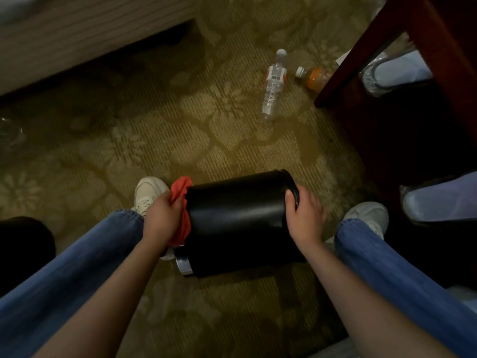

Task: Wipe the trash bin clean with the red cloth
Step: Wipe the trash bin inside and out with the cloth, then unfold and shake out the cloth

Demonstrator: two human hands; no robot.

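**Bin on its side, cloth at the left end**

So the black trash bin is tipped over and held just above the carpet, between the person's knees, with its long axis running left to right. I can't really tell which end is the open one; there's a shiny metal rim at the near-left corner. The left hand is closed around the red cloth, pressing it against the bin's left end. The right hand is curled over the right end's rim, gripping it.

The floor is an olive carpet with a pale flower pattern, and the room is pretty dim. A bed base sits far left. A dark red wooden table leg stands far right. Well beyond the bin, a clear water bottle lies on the carpet, and just right of it an orange drink bottle lies beside the table leg. White sneakers are planted on either side of the bin.
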